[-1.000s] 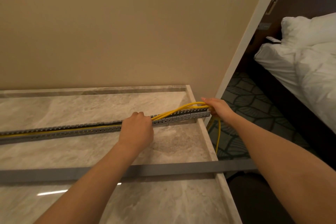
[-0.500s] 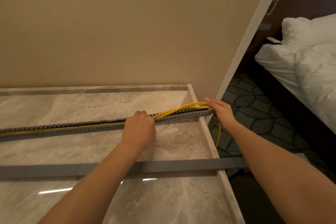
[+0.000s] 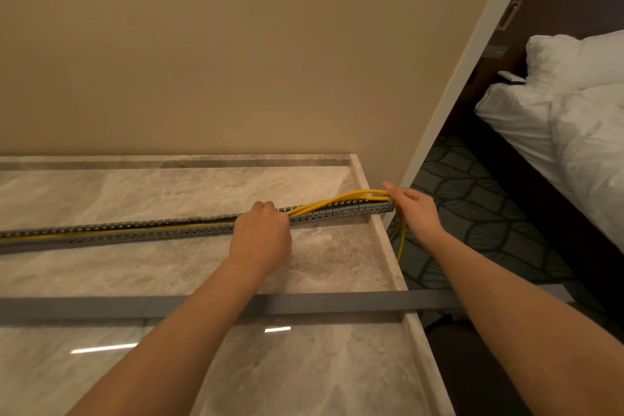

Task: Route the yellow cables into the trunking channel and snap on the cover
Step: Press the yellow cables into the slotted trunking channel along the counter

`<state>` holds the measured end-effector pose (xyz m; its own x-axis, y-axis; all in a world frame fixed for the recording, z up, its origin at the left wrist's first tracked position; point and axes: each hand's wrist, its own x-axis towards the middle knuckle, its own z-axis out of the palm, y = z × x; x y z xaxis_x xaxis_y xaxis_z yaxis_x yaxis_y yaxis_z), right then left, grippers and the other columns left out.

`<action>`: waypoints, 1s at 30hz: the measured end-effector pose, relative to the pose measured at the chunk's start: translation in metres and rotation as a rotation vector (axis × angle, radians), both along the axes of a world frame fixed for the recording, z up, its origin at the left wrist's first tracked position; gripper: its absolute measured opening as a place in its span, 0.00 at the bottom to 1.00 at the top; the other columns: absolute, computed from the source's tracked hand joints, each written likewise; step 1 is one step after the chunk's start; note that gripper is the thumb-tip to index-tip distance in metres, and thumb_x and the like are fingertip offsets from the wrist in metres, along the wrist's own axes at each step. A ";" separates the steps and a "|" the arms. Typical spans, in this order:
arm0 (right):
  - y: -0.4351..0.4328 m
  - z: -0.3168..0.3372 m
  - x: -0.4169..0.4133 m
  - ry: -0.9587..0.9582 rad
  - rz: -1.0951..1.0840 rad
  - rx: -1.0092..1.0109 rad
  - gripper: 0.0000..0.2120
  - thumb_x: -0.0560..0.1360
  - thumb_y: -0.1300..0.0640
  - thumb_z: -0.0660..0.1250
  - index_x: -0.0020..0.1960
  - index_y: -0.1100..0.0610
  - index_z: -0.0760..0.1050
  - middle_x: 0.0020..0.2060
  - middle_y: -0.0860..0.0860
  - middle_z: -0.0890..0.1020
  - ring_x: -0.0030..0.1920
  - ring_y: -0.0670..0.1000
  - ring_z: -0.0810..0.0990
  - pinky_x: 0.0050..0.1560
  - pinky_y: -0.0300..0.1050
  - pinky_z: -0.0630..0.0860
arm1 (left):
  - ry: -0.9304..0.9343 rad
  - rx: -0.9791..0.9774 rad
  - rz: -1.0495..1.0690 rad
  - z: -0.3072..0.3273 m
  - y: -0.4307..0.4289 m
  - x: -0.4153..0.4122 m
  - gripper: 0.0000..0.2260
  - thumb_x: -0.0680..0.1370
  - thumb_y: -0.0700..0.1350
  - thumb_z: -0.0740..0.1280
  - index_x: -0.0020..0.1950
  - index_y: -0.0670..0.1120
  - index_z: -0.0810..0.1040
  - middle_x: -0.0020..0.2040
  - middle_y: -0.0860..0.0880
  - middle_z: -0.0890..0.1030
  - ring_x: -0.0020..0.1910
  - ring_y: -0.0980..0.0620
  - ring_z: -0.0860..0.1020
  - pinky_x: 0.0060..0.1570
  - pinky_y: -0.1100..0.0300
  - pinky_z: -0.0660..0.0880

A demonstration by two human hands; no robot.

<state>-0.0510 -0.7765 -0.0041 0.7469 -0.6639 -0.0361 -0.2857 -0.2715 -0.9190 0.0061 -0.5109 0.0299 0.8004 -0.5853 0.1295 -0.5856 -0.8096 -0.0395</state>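
A long grey slotted trunking channel (image 3: 141, 231) lies across the marble counter, its right end at the counter's edge. Yellow cables (image 3: 332, 201) lie inside its left part, then rise out in an arc near the right end and hang down past the counter edge. My left hand (image 3: 261, 235) sits over the channel where the cables leave it, fingers curled down on them. At the channel's right end, my right hand (image 3: 413, 208) grips the cable bundle. The flat grey cover (image 3: 337, 302) lies loose across the counter nearer me, under both forearms.
The marble counter (image 3: 320, 365) has a raised rim at the back and right. A beige wall stands behind it. Patterned carpet (image 3: 472, 206) and a bed with white bedding (image 3: 574, 118) lie to the right, past a white door frame.
My left hand has slid a little to the right along the channel. My right hand stays at the channel's end with the cables.
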 end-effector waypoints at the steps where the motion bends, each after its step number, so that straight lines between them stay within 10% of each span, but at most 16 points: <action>1: 0.002 -0.001 0.000 0.002 -0.027 0.010 0.20 0.70 0.38 0.67 0.37 0.56 0.81 0.34 0.55 0.80 0.35 0.49 0.75 0.39 0.44 0.72 | 0.000 -0.002 0.000 0.000 0.000 0.000 0.09 0.77 0.44 0.59 0.48 0.42 0.78 0.48 0.44 0.77 0.49 0.47 0.74 0.37 0.56 0.66; 9: 0.020 0.009 -0.001 -0.006 -0.176 -0.149 0.16 0.72 0.44 0.68 0.47 0.56 0.80 0.41 0.51 0.82 0.42 0.47 0.78 0.44 0.42 0.74 | -0.020 -0.001 0.003 -0.001 0.001 -0.003 0.09 0.77 0.44 0.60 0.48 0.41 0.77 0.48 0.44 0.77 0.49 0.46 0.74 0.36 0.56 0.65; 15: 0.056 0.038 0.003 -0.026 0.309 -0.605 0.14 0.76 0.53 0.65 0.60 0.54 0.75 0.57 0.50 0.79 0.56 0.45 0.74 0.57 0.40 0.70 | -0.026 -0.014 0.007 -0.003 0.000 -0.002 0.09 0.77 0.44 0.60 0.48 0.41 0.78 0.47 0.44 0.76 0.49 0.46 0.74 0.36 0.56 0.65; 22: 0.098 0.014 0.008 0.299 0.685 -1.139 0.33 0.77 0.36 0.51 0.76 0.50 0.47 0.76 0.49 0.48 0.75 0.49 0.44 0.73 0.55 0.39 | -0.047 -0.028 0.005 -0.006 0.001 -0.003 0.09 0.76 0.44 0.60 0.49 0.41 0.78 0.48 0.43 0.77 0.50 0.46 0.74 0.37 0.56 0.64; 30: 0.101 0.007 0.006 0.321 0.659 -1.163 0.40 0.71 0.32 0.52 0.76 0.47 0.44 0.76 0.47 0.46 0.75 0.48 0.42 0.72 0.52 0.35 | -0.054 -0.025 0.008 -0.007 -0.002 0.001 0.10 0.77 0.45 0.60 0.48 0.41 0.79 0.48 0.44 0.78 0.50 0.46 0.74 0.36 0.57 0.64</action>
<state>-0.0446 -0.6755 0.0030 0.9972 0.0406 0.0623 0.0400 -0.9991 0.0103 0.0068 -0.5127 0.0225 0.7963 -0.5753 0.1867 -0.5770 -0.8152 -0.0507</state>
